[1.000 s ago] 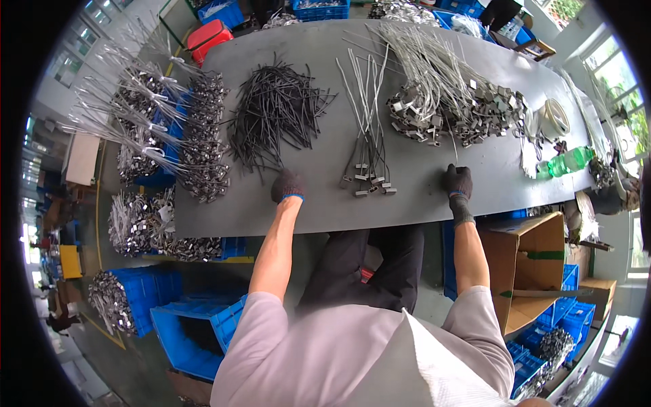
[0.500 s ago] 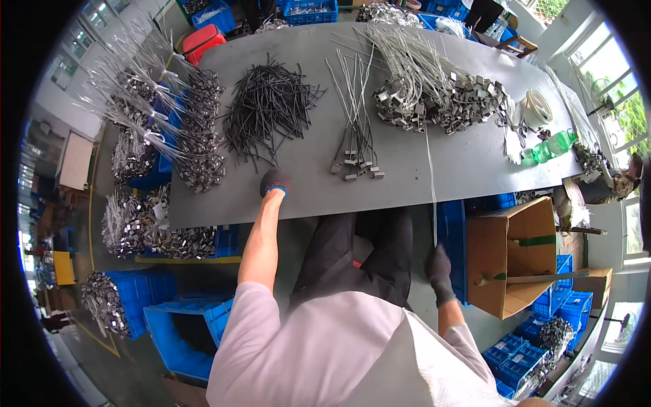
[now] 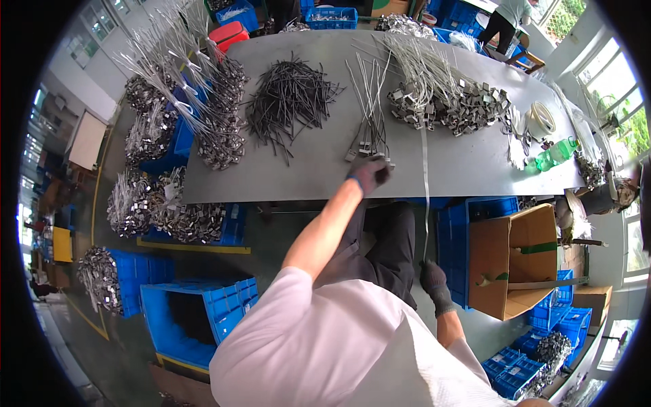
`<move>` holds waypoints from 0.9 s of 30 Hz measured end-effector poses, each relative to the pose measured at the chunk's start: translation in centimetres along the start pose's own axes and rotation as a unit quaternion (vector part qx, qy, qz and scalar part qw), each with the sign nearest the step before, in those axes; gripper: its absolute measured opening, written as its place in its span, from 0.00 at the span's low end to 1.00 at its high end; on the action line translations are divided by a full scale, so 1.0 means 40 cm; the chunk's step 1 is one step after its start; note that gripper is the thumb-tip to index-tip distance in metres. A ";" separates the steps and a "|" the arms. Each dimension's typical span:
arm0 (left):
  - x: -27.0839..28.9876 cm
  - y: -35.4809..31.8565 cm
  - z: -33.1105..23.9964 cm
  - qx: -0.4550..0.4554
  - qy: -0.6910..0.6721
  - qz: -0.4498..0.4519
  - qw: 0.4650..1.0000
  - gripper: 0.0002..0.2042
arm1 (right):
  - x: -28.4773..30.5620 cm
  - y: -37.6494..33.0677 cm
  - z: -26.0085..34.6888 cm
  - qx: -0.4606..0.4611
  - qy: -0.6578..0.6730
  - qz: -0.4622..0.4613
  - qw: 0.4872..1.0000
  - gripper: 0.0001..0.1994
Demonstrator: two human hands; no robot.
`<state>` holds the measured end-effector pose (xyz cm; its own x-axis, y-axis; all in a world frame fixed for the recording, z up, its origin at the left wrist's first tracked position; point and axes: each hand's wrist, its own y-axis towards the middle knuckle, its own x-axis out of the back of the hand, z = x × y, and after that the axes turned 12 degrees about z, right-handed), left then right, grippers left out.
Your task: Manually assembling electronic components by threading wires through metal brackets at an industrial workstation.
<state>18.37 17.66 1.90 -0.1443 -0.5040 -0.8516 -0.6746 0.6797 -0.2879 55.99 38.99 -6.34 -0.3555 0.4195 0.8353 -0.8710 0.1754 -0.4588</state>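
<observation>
My left hand (image 3: 372,174), in a dark glove with a blue cuff, is at the table's near edge, over the metal ends of a small bunch of wires (image 3: 371,129). Its fingers are blurred and partly hidden, so their grip cannot be made out. Below the table edge, my gloved right hand (image 3: 435,279) is closed on the lower end of a long pale strand (image 3: 425,183). This strand runs down over the table edge from the large pile of pale wires with square metal blocks (image 3: 447,105). Left of the bunch lies a heap of short black strands (image 3: 288,98).
Bundled wires with metal ends (image 3: 227,129) line the table's left side. A green bottle (image 3: 556,154) and a roll of white tape (image 3: 540,121) lie at the right. Beside my right hand stand a blue crate (image 3: 453,254) and an open cardboard box (image 3: 489,271).
My left hand has moved right, from the black heap to the small wire bunch. My right hand stays low with the strand. The view has shifted slightly, and a person shows at the back right.
</observation>
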 end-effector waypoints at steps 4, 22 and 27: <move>-0.159 0.076 0.023 -0.105 0.050 -0.055 0.992 0.04 | 0.126 0.088 0.085 0.070 -0.061 -0.009 0.996 0.09; -0.250 -0.003 -0.064 -0.096 0.436 0.025 0.894 0.11 | -0.041 0.070 -0.220 0.008 -0.087 0.190 0.978 0.10; -0.254 -0.026 0.047 -0.183 0.532 -0.034 0.826 0.14 | 0.273 0.126 0.170 0.082 0.364 -0.042 0.927 0.14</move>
<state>21.90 23.06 10.05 -0.5204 -0.8498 0.0838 -0.8528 0.5222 -0.0013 45.41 38.39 2.51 -0.0133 0.9103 0.4137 -0.9462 0.1223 -0.2994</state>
